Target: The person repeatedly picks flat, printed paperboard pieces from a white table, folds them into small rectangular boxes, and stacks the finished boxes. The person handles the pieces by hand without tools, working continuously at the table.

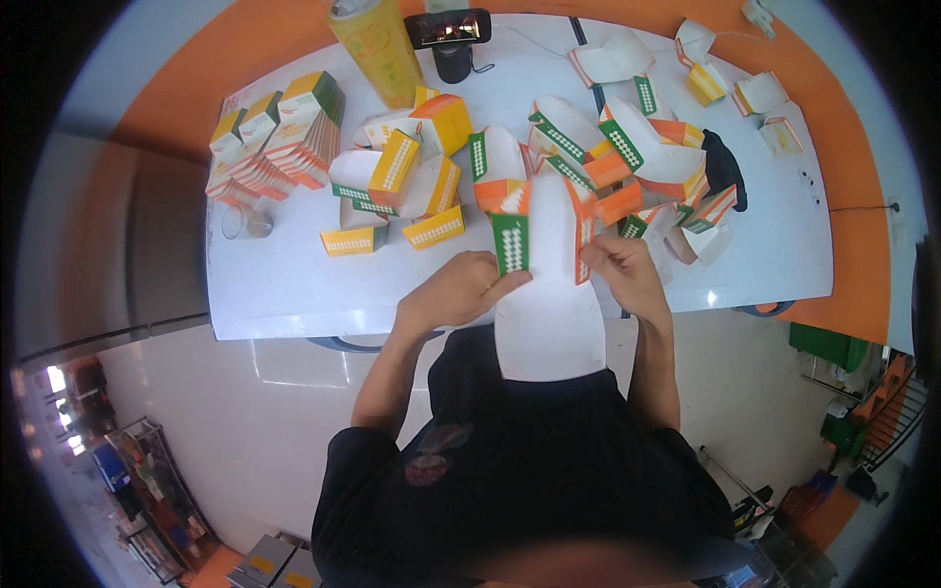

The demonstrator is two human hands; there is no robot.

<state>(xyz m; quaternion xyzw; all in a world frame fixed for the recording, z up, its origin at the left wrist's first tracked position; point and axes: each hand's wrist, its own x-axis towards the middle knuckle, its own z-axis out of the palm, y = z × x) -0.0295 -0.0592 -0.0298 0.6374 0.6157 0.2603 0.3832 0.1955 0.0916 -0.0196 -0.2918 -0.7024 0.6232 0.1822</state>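
Left hand: the left hand was closed on the left edge of an unfolded carton blank, fingers pinching its green dotted flap.
Right hand: the right hand was clamped on the blank's right edge, pinching the narrow orange flap.
Hands together: the two hands were apart, one on each side of the blank, with its white inner face between them.
Carton blank: it was held flat at the near edge of the white tabletop, its rounded white end reaching down over the person's dark shirt.
Folded stack: a neat pile of flat orange, yellow and green cartons lay at the far left of the tabletop.
Loose blanks: opened cartons lay scattered across the middle and the right of the tabletop, just beyond the hands.
Yellow bottle: a tall yellow bottle stood at the far edge.
Phone: a dark phone on a stand stood beside the bottle.
Clear cup: a small clear cup lay near the left edge.
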